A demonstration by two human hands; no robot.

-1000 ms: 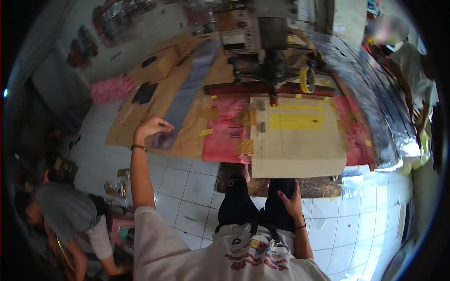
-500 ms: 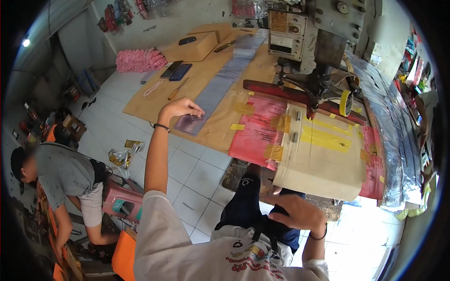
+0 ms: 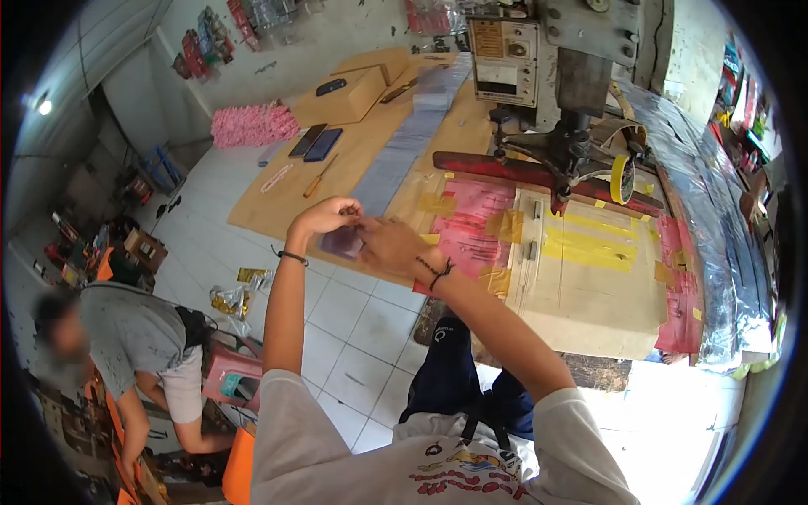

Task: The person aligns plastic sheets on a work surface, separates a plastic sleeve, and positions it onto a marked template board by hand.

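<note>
My left hand (image 3: 326, 216) and my right hand (image 3: 391, 246) meet over the near end of a clear bluish plastic strip (image 3: 391, 164). The left fingers are curled into a pinch. Reaching across from the right, the right hand has its fingertips against the left ones. Whatever lies between the fingers is too small or hidden to make out. Below the hands, the strip's glossy near end (image 3: 341, 242) lies on a brown board (image 3: 265, 206). A wooden-handled tool (image 3: 315, 184) rests on the board left of the strip.
A press machine (image 3: 576, 156) stands at right over a tan panel (image 3: 589, 295) taped onto red sheeting (image 3: 471, 220). Two phones (image 3: 322, 145), a cardboard box (image 3: 341, 97) and a pink bundle (image 3: 254, 124) are farther back. Another person (image 3: 143, 337) bends down at lower left beside a pink stool (image 3: 227, 374).
My right hand has swung from in front of my body up and left to meet my left hand. The left hand stays over the strip's near end. The view has shifted slightly.
</note>
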